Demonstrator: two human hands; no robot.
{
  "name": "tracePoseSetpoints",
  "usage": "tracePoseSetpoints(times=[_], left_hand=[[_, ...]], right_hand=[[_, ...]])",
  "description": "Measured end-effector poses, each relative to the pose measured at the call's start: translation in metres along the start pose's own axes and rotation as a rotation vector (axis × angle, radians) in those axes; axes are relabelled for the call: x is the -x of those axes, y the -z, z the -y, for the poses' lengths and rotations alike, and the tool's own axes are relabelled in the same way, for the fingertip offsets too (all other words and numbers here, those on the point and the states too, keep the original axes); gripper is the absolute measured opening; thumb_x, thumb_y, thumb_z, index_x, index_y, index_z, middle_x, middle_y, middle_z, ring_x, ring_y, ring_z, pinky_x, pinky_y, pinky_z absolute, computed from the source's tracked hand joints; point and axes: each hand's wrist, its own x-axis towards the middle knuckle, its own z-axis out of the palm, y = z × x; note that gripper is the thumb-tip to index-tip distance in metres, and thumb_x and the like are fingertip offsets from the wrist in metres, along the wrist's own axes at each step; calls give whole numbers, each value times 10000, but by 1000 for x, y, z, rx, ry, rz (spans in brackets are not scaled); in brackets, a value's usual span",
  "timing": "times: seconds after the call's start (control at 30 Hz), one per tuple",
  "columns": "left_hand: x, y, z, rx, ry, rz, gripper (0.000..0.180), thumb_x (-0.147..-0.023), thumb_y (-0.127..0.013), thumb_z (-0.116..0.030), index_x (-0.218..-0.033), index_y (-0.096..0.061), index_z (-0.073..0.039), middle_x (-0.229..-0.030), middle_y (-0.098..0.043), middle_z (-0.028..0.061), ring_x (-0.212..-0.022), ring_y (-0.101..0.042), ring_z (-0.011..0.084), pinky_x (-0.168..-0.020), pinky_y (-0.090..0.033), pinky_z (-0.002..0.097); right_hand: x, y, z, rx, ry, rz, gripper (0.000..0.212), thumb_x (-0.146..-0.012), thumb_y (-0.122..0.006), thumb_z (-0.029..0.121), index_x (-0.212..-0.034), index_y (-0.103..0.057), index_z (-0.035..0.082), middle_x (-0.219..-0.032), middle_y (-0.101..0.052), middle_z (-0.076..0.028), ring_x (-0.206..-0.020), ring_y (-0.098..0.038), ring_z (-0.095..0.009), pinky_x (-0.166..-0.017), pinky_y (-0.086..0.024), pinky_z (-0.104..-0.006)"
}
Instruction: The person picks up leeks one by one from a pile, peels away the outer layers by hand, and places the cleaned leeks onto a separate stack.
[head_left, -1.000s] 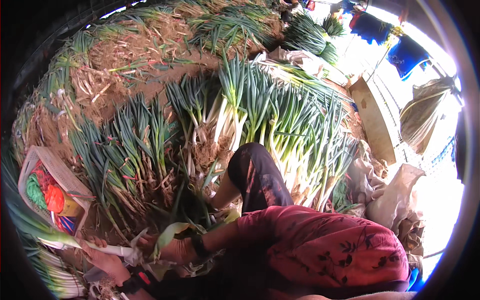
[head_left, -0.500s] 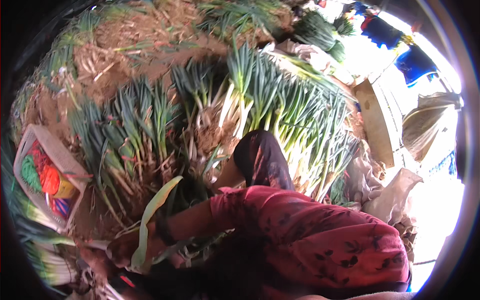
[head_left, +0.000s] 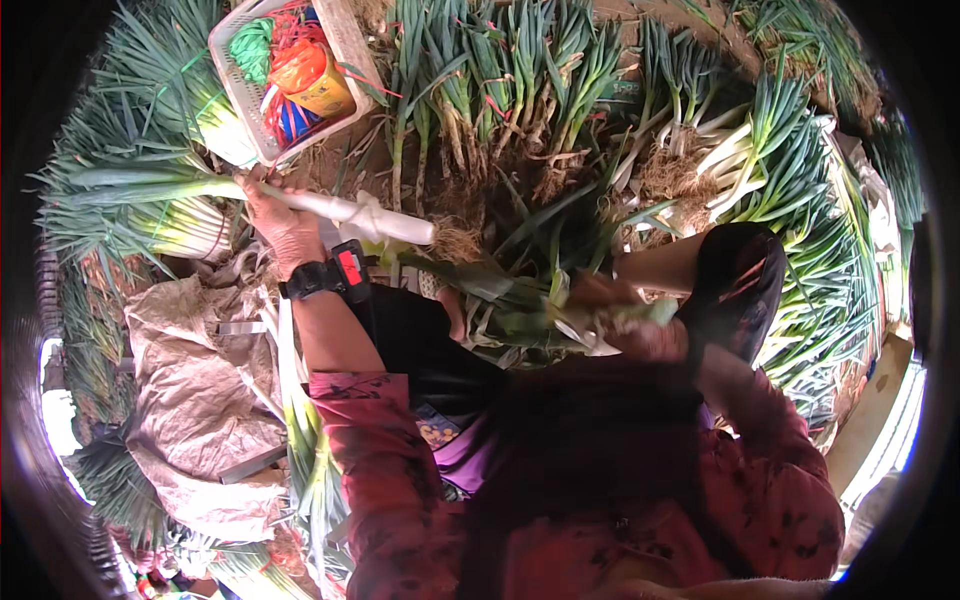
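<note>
My left hand (head_left: pixel 285 230), a dark band at its wrist, is wrapped round a leek (head_left: pixel 385 222). Its green leaves point left, and its white shank runs right to a tuft of roots (head_left: pixel 452 242). A torn, pale layer hangs on the shank. Over my lap, to the right, is my right hand (head_left: pixel 655 338), smeared by motion. Pale green leaf pieces (head_left: pixel 652 312) show against it, but whether its fingers grip them is unclear. Loose green leaves (head_left: pixel 490 285) lie between the two hands.
A white plastic basket (head_left: pixel 362 60) with coloured ties and an orange-and-yellow container stands beyond my left hand. Tied leek bundles (head_left: pixel 195 225) lie at left, above a crumpled beige sack (head_left: pixel 190 400). Unpeeled leeks (head_left: pixel 500 80) stand along the far side; more leeks (head_left: pixel 820 300) line the right.
The view has swung left, so the basket now sits upper left. My right hand has moved away from the left side to over my lap. The leek in my left hand is now plainly visible.
</note>
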Motion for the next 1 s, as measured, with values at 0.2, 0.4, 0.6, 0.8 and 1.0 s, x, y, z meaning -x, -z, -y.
tracePoseSetpoints(times=[0.2, 0.4, 0.6, 0.8, 1.0], left_hand=[[29, -38, 24, 60, 85, 179, 527, -888, -456, -585, -966, -534, -70, -619, -390, 4, -542, -394, 155, -480, -349, 283], [40, -51, 38, 460, 368, 597, 480, -878, -511, -533, -962, -534, -61, -644, -373, -12, -536, -334, 107, -471, -308, 249], [36, -54, 33, 819, 535, 717, 477, -880, -544, -473, -1004, -507, -14, -659, -370, -11, -547, -337, 101, -480, -318, 235], [17, -37, 17, 740, 364, 607, 552, -904, -454, -543, -929, -558, -1, -645, -446, -5, -536, -369, 94, -413, -338, 235], [-25, 29, -26, 651, 153, 449, 653, -914, -278, -629, -879, -525, -26, -609, -373, 4, -486, -340, 96, -412, -321, 232]], right_hand=[[-119, -12, -70, -1145, -361, -332, 370, -841, -614, 336, -1082, -574, 58, -1207, -510, -138, -1069, -490, -251, -883, -421, -363], [-147, -36, -110, -1199, -473, 137, 480, -876, -568, 415, -1149, -544, 21, -924, -609, -105, -832, -539, -173, -766, -451, -312], [-113, -48, -81, -1547, -536, -205, 451, -898, -568, 401, -1097, -602, -2, -946, -618, -67, -898, -541, -105, -800, -455, -260], [-20, -71, -55, -1276, -688, -196, 403, -946, -488, 303, -1221, -521, 10, -1148, -554, -75, -1002, -530, -155, -900, -423, -290], [123, -36, -2, -1963, -960, -422, 462, -959, -415, 340, -1312, -403, 42, -1215, -508, -98, -1091, -518, -192, -970, -412, -343]])
